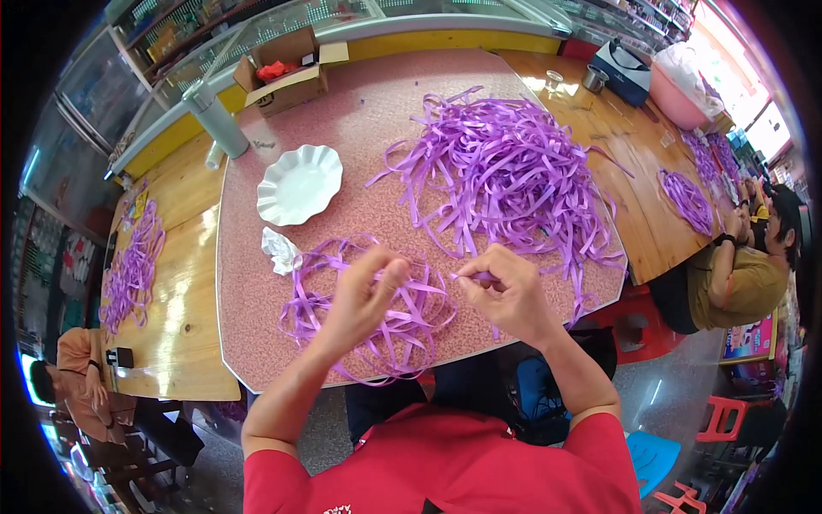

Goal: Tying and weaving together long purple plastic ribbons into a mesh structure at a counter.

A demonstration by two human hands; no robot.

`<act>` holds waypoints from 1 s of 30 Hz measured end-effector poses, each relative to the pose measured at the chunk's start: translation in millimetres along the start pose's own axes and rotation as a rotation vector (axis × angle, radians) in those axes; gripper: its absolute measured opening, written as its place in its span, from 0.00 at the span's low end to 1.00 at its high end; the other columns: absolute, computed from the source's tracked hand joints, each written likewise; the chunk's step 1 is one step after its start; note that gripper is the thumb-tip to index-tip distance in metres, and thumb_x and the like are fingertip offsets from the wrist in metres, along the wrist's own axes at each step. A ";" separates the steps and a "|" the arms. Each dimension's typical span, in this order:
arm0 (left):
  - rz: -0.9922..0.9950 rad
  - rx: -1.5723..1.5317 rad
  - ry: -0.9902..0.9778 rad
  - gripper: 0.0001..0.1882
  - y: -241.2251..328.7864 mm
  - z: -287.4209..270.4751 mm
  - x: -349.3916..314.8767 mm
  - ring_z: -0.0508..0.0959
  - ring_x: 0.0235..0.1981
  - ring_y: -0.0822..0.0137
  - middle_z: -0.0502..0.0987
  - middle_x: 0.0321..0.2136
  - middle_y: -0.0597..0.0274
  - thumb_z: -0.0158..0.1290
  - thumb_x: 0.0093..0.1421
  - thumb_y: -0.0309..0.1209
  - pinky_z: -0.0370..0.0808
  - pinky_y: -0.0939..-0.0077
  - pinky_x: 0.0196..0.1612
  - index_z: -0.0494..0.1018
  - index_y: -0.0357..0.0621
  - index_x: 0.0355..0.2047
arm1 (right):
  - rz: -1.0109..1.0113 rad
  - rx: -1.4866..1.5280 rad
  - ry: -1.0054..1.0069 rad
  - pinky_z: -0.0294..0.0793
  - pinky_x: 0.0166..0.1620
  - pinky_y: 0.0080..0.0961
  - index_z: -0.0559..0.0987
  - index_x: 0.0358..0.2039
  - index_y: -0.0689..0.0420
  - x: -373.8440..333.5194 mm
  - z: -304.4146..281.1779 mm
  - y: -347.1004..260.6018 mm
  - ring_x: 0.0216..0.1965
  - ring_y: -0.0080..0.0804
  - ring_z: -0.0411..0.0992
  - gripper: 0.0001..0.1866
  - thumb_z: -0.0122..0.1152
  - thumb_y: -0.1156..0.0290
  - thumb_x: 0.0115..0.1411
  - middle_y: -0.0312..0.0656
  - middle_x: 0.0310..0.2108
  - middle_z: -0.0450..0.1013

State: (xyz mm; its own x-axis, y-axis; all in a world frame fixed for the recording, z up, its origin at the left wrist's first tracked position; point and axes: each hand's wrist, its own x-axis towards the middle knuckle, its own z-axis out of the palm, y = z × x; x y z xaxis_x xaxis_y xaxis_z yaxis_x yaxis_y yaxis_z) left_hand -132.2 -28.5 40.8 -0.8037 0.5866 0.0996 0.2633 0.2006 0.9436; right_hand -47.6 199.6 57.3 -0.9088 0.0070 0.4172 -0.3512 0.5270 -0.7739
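My left hand [366, 293] is curled, thumb against the bent fingers, above a loose heap of purple ribbons [402, 338] at the table's near side. Whatever may be in its grasp is hidden. To its right, my right hand [507, 291] pinches a purple ribbon [485, 277] between thumb and forefinger. Just beyond that hand lies a large tangled pile of purple ribbons [505, 163], some strands hanging toward the near edge. The two hands are apart, both over the pink speckled tabletop [248, 330].
A white scalloped dish [300, 184] and crumpled white tissue [280, 251] lie left of the hands. Behind them stand a grey-green flask [216, 120] and an open cardboard box [293, 88]. Seated people [741, 274] [86, 377] are at both sides, near more purple ribbons [685, 201].
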 end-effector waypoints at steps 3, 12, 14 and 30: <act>0.160 -0.120 0.023 0.27 4.8 29.3 -5.1 0.75 0.40 0.66 0.76 0.35 0.58 0.41 0.73 0.49 0.71 0.71 0.47 0.74 0.34 0.39 | -0.134 -0.039 -0.012 0.68 0.26 0.20 0.80 0.33 0.59 2.6 6.4 -9.7 0.24 0.24 0.71 0.06 0.68 0.80 0.54 0.39 0.27 0.72; 0.069 -0.030 0.041 0.18 2.8 57.1 -16.4 0.72 0.33 0.65 0.71 0.28 0.58 0.43 0.73 0.38 0.69 0.69 0.40 0.71 0.36 0.33 | -0.194 0.053 0.037 0.69 0.25 0.21 0.81 0.33 0.59 -9.0 10.9 -11.4 0.24 0.24 0.71 0.08 0.69 0.82 0.52 0.38 0.26 0.71; 0.141 -0.018 0.080 0.16 7.7 57.5 -17.5 0.71 0.33 0.64 0.70 0.27 0.58 0.44 0.73 0.37 0.69 0.69 0.40 0.70 0.36 0.34 | -0.178 0.041 0.030 0.69 0.25 0.21 0.81 0.34 0.59 -10.5 11.5 -12.8 0.24 0.24 0.71 0.08 0.69 0.82 0.52 0.37 0.26 0.72; 0.068 -0.194 -0.010 0.16 8.4 56.9 -23.4 0.68 0.34 0.72 0.69 0.31 0.62 0.42 0.74 0.38 0.67 0.74 0.41 0.68 0.38 0.36 | -0.240 0.012 0.029 0.68 0.24 0.22 0.82 0.37 0.59 -16.8 9.2 -8.1 0.23 0.21 0.71 0.10 0.68 0.82 0.53 0.37 0.27 0.73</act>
State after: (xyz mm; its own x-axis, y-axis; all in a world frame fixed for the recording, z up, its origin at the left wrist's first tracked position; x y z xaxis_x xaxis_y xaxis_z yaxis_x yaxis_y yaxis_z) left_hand -80.8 4.1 28.4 -0.7817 0.6020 0.1629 0.2082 0.0057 0.9781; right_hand -31.6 187.4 52.1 -0.7921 -0.0922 0.6033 -0.5591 0.5061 -0.6567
